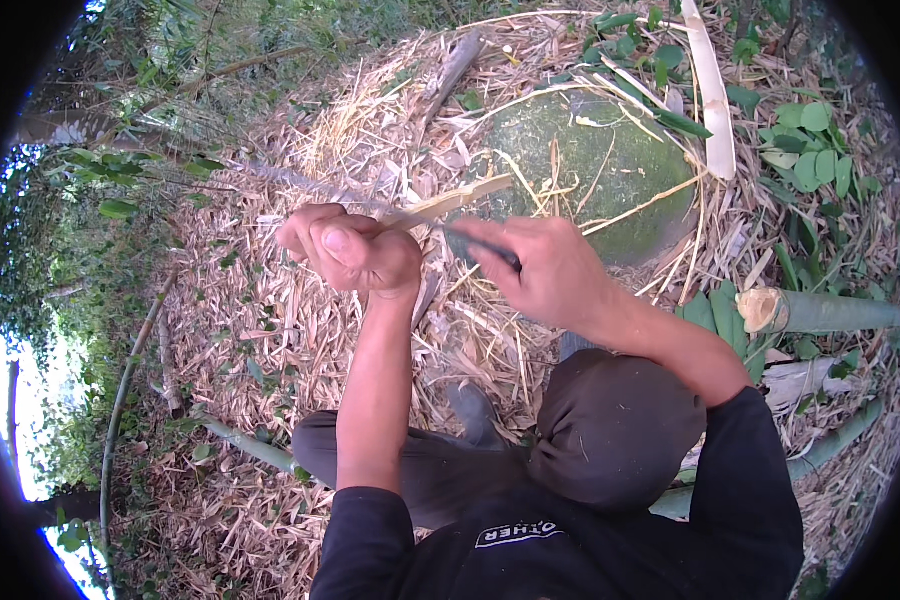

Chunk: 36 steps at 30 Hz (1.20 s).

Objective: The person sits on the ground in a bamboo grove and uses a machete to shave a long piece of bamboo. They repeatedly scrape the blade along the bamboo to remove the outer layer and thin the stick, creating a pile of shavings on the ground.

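My left hand (355, 250) is closed around a pale split bamboo strip (462, 197), whose free end sticks out to the right over a mossy green rock. The fingers of my right hand (545, 268) wrap the dark handle of a long knife (490, 245). Its thin blade runs leftward across the strip, close above my left fist, and its far end is blurred. Where exactly the edge meets the bamboo I cannot tell. Beyond my hands, the rock (620, 180) carries several thin, curled yellowish shavings (548, 190).
A wide pale bamboo slat (712, 95) lies at the rock's far right. A cut green bamboo pole (820, 311) comes in from the right, and another pole (250, 445) lies at the left. Dry leaves (240, 370) litter the ground. My bent knee (620, 425) is below my right forearm.
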Each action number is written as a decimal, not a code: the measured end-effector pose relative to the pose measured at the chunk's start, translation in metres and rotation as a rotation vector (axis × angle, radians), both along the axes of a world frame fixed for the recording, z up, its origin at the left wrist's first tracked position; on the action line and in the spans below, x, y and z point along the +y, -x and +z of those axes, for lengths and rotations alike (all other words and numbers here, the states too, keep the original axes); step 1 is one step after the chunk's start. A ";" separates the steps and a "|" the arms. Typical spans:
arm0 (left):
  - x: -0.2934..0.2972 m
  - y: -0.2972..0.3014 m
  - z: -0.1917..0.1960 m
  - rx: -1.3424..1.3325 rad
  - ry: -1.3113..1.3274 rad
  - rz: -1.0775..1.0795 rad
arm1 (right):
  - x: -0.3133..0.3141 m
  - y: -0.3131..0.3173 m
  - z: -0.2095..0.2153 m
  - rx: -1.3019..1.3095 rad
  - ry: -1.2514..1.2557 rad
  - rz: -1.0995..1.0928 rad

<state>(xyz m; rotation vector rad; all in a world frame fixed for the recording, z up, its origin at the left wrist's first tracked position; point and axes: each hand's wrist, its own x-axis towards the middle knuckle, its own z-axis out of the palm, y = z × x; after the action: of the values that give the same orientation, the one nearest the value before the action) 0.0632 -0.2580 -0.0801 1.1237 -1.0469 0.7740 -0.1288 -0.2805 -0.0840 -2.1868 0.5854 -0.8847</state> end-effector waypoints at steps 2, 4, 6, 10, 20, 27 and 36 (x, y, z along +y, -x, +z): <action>-0.001 0.009 0.000 -0.065 -0.023 0.056 | 0.000 0.002 0.005 0.017 0.049 0.016; -0.001 0.019 0.011 -0.095 -0.058 0.138 | -0.019 0.002 -0.026 0.239 -0.061 -0.112; 0.005 0.001 -0.012 -0.180 0.012 0.151 | -0.034 0.007 -0.047 0.421 -0.167 -0.187; 0.008 0.018 -0.010 -0.110 -0.006 0.138 | -0.009 0.022 -0.025 -0.003 0.027 -0.013; 0.019 0.027 -0.006 -0.125 0.035 0.070 | -0.007 0.024 -0.011 0.106 0.017 0.054; 0.027 0.018 -0.012 -0.114 -0.051 0.061 | -0.015 0.021 -0.024 0.120 -0.032 0.035; 0.034 0.018 -0.026 -0.091 -0.059 0.009 | -0.034 0.033 -0.061 0.324 -0.039 -0.007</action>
<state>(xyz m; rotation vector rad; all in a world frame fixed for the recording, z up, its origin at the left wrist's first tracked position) 0.0449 -0.2236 -0.1059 1.1524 -1.1479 0.8124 -0.1613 -0.3143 -0.1448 -2.3096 0.7576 -0.5190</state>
